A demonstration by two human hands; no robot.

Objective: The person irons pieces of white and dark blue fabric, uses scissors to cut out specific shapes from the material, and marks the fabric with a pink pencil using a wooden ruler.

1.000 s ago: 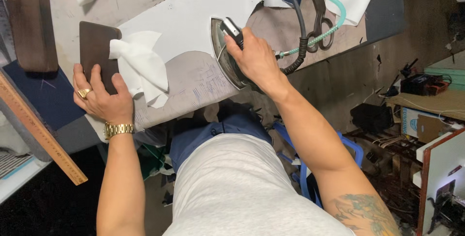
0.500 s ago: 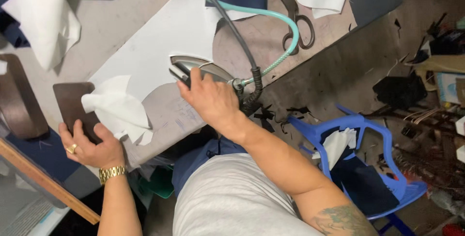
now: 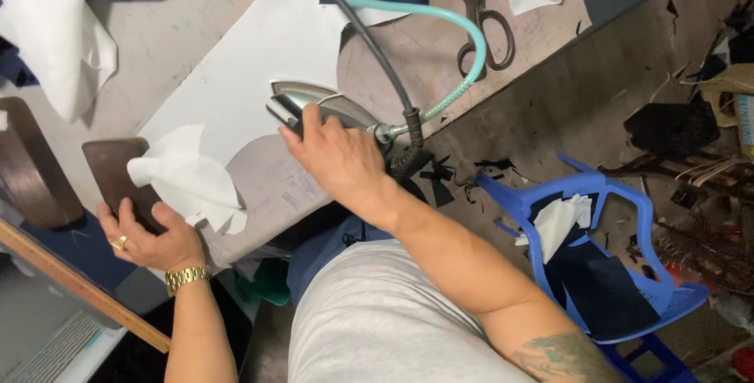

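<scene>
1. Right grip: I see the right hand (image 3: 342,159) closed around the handle of the steam iron (image 3: 314,108), fingers wrapped over the top, thumb side toward the nose. The iron sits flat on the counter (image 3: 196,14), its soleplate over the edge of a large white sheet (image 3: 259,53).
2. Left grip: the left hand (image 3: 149,238) lies partly open, fingers spread and pressing on a dark brown pad (image 3: 110,175) at the near edge of the counter. It clasps nothing that I can make out. A crumpled white cloth piece (image 3: 188,183) lies just beside the fingertips, overlapping the pad.
3. Hoses: a black cable (image 3: 369,45) and a teal hose (image 3: 448,21) run from the rear of the iron up and across the counter, the teal one looping close to the scissors (image 3: 487,25).
4. Edges: the iron stands near the counter's near edge, with the person's body directly below it. The white sheet's lower edge is ragged where it meets the grey pressing surface (image 3: 275,186).
5. Open room: bare counter lies left and above the sheet. White fabric (image 3: 47,29) crowds the upper left corner, and a wooden ruler (image 3: 78,289) runs diagonally below the left hand.
6. Surroundings: a blue plastic chair (image 3: 597,273) holding dark cloth stands on the floor to the right, well apart from the counter.
</scene>
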